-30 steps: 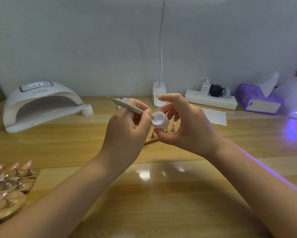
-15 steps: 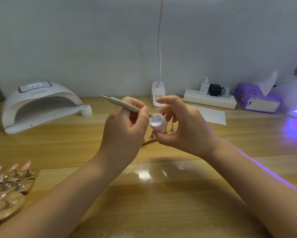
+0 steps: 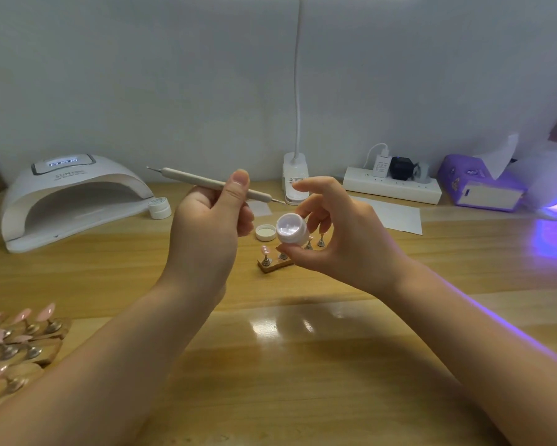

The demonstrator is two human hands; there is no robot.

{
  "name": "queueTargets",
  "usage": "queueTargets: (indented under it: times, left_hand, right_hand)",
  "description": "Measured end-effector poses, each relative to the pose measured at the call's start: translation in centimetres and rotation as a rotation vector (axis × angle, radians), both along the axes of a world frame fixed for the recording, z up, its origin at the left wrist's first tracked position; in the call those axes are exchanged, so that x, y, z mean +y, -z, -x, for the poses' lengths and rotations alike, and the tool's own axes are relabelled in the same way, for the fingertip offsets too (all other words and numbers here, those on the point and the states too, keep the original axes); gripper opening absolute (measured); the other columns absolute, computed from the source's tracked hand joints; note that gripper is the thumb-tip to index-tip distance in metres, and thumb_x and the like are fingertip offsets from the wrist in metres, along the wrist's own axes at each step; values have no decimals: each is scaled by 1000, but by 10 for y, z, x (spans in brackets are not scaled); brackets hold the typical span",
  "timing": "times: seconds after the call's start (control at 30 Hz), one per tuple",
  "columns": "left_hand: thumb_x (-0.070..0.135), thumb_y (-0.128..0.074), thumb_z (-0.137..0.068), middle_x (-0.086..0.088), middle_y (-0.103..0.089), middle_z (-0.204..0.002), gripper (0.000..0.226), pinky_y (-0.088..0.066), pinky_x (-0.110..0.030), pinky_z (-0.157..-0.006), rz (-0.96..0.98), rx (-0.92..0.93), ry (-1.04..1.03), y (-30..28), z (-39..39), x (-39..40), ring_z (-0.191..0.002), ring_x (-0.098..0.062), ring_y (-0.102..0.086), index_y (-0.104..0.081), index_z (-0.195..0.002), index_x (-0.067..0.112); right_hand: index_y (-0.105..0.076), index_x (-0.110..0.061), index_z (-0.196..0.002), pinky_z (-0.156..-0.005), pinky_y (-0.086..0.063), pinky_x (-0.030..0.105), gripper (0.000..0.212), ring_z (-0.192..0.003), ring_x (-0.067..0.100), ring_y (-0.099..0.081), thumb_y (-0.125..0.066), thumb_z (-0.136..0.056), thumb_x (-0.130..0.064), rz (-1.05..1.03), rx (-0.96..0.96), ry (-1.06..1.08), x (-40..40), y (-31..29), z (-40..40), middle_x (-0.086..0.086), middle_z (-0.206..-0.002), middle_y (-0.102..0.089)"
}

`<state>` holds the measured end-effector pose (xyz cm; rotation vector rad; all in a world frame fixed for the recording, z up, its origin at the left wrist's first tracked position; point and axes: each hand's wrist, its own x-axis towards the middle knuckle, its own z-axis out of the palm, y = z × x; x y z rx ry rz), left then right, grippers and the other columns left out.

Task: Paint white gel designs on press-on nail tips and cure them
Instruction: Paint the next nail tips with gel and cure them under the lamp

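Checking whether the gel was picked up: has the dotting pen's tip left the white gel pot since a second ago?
Yes. The dotting pen has lifted up and left out of the gel pot, toward the curing lamp.

Clutter along the back edge of the wooden surface point(image 3: 303, 397)
A white lamp base point(image 3: 295, 178) stands mid-back, its neck rising up; right of it a white power strip point(image 3: 393, 188) with plugs, a sheet of paper point(image 3: 396, 217) in front, and a purple tissue box point(image 3: 480, 188) toward the back right corner
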<state>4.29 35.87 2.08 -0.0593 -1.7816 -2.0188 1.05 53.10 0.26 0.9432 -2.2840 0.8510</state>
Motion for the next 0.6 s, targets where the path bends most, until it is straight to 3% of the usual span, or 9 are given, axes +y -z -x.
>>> queueTargets:
  times: [0.2,0.6]
  left_hand:
    - [39,-65,-88,8,-52,-55,26,-46,-18,-52,-141,-59,47,-1,2,-2,-52,-7,-47,-60,-74,17]
    - [32,-62,-91,6,-53,-49,24,-46,-18,-44,-375,-339,243,5,10,-2,-41,-7,-50,-64,-75,14]
  right_hand:
    - [-42,-15,-130,-66,-53,23,76,-76,8,-59,-83,-70,-39,72,-15,-15,-2,-1,-2,-5,-94,-64]
    - [-43,-12,-127,-64,-52,26,76,-74,10,-60,-85,-69,-35,165,-43,-8,-3,-1,-3,-3,-90,-64]
